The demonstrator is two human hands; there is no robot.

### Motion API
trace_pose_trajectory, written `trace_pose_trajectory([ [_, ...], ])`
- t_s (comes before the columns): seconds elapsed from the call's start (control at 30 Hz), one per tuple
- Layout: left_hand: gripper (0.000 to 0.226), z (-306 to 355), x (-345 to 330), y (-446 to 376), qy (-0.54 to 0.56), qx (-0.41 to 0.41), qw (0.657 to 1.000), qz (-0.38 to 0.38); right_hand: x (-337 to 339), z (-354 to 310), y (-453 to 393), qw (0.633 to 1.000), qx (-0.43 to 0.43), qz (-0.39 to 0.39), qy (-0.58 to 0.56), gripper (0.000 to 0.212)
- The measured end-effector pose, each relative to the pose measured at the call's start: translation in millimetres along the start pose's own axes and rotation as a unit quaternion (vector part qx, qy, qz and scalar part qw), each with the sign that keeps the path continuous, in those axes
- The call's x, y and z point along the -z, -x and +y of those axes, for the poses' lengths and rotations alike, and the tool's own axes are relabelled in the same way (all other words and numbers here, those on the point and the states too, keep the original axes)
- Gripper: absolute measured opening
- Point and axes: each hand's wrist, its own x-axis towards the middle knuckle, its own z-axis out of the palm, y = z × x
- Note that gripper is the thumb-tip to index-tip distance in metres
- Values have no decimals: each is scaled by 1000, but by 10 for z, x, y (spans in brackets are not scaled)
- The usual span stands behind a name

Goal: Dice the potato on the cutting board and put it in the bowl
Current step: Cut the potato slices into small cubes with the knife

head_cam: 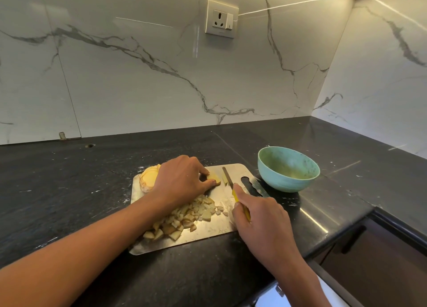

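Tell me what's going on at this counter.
A person is dicing a potato on a metal cutting board. The left hand pinches a potato slice flat on the board, while the right hand holds a yellow-handled knife with its blade beside that slice. A pile of diced potato lies on the near part of the board, and a larger uncut piece sits behind the left hand. The teal bowl to the right holds no potato yet.

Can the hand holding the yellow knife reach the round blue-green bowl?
Probably yes. The right hand is close to the round blue-green bowl, with only bare board corner between; it grips the yellow-handled knife.
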Motion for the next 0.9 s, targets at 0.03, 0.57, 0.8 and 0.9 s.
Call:
trace_pose_trajectory([
  [0.03, 52, 3, -2, -2, 1, 1, 1000, -1, -10, -4, -23, 1000, -1, 3, -1, 49],
  [0.57, 47, 1, 7, 13, 5, -14, 1000, 18, -200, -57, -370, 995, 40, -60, 65, 50],
  [0.8, 49, -5, 3, 4, -1, -9, 1000, 9, -176, -46, -391, 991, 53, -86, 83, 49],
  [0.9, 51, -8, 0, -5, 4, -2, 1000, -2, -155, -8, -289, 993, 53, -78, 76, 51],
])
